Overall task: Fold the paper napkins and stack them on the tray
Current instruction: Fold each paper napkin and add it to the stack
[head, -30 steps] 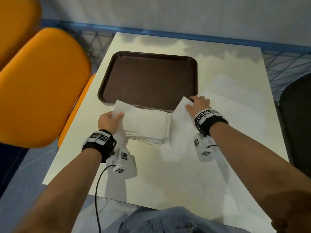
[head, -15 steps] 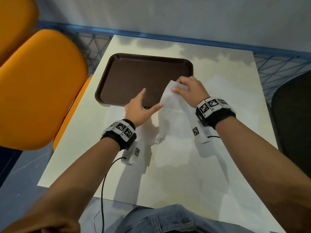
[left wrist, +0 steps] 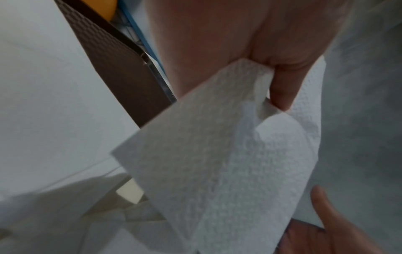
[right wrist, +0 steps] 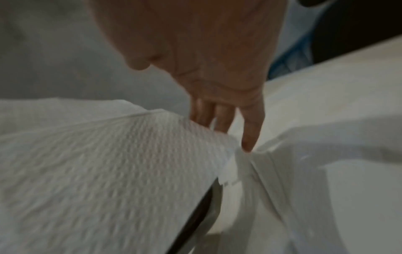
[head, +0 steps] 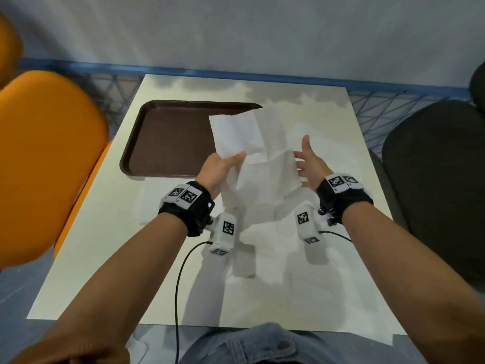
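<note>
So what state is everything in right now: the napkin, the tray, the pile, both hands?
Napkin: unfolded, creased, held up in the air above the table.
Tray: on the table, nothing visible on it.
Napkin pile: on the table near the tray, mostly hidden.
Left hand: pinches the napkin's edge.
Right hand: fingers straight, beside the napkin, gripping nothing.

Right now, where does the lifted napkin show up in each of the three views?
Head: napkin centre, pinched by the left hand.
Left wrist: napkin fills centre-right, below the thumb.
Right wrist: napkin lower left.
Shared landmark: brown tray; dark edge.
</note>
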Tool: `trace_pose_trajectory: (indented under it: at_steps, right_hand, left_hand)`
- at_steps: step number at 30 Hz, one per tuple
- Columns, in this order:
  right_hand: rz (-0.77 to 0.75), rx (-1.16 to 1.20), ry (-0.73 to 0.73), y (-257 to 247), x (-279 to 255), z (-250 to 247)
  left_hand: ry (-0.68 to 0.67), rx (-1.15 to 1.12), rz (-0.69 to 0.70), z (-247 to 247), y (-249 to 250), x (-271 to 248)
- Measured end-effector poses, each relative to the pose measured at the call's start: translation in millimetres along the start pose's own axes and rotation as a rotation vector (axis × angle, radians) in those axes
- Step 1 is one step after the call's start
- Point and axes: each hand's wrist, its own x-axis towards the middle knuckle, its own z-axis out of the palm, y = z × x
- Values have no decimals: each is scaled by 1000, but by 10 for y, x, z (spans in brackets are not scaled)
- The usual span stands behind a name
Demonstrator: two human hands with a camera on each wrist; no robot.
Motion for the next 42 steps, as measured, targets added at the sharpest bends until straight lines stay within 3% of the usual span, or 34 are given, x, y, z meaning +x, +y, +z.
trace_pose_trajectory:
  at_steps: [2, 6, 9, 11, 13, 15, 18, 22, 25, 30, 34, 39, 42]
  right_hand:
    - [-7, -25, -42, 170, 27, -13]
    - [-210, -31, 104, 135, -88, -77]
    - [-300, 21, 140, 199, -58, -245]
    - [-376, 2, 114, 243, -114, -296]
    - [-432, 5, 66, 298, -157, -338]
    - [-493, -46, 107, 325, -186, -371]
    - [-500, -157, 191, 370, -190, -417]
    - [-500, -417, 279, 441, -181, -520]
    - [-570, -386, 377, 444, -206, -603]
    - [-467, -243, 296, 411, -271, -720]
    - [-379, -254, 317, 599, -272, -731]
    - [-172, -356, 261, 1102, -268, -681]
    - [-202, -598, 258, 1362, -280, -578]
  left_hand:
    - [14, 13, -7, 1, -38, 7]
    - [92, 148, 5, -64, -138, 24]
    - [155, 255, 37, -90, -216, 30]
    - [187, 209, 34, -88, -251, 31]
    - [174, 147, 8, -97, -275, 38]
    - [101, 164, 18, -105, -303, 25]
    - [19, 359, 120, -78, -338, 4]
    - [33, 601, 160, 19, -341, 5]
    - [71, 670, 194, 85, -327, 18]
    - [-28, 484, 159, 235, -290, -13]
    - [-7, 530, 132, 344, -460, -19]
    - [8, 852, 77, 443, -847, -87]
    - [-62, 1172, 142, 466, -1036, -161]
